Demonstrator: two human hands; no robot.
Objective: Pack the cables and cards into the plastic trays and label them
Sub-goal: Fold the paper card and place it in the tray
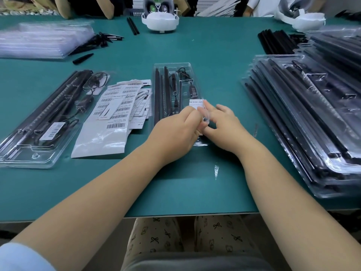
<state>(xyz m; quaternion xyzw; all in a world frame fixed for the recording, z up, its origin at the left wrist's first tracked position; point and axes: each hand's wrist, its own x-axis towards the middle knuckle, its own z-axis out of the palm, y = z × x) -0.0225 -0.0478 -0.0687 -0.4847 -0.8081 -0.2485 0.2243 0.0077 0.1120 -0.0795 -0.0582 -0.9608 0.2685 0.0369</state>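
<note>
A: What's lying where? Biggest first.

B: Green table is carrying everything. Filled trays are stacking up at right, probably waiting for labels. Empty clear trays are sitting far left. One packed tray is lying near left, barcode sticker on it, likely done.

A: And the one in hand?

B: Centre tray is lying lengthwise in front of the person, black rods and a coiled cable in it. Loose cards and barcode sheets are lying just left of it, within reach.

A: Hands?

B: Both are working at its near right corner. Left hand is curling its fingers on a white card there. Right hand is pinching something small and clear at the same spot, other fingers spreading. Can't tell whether that's a film or the tray's edge.

A: Step?

B: Looks like seating the card in the tray, or labelling.
</note>
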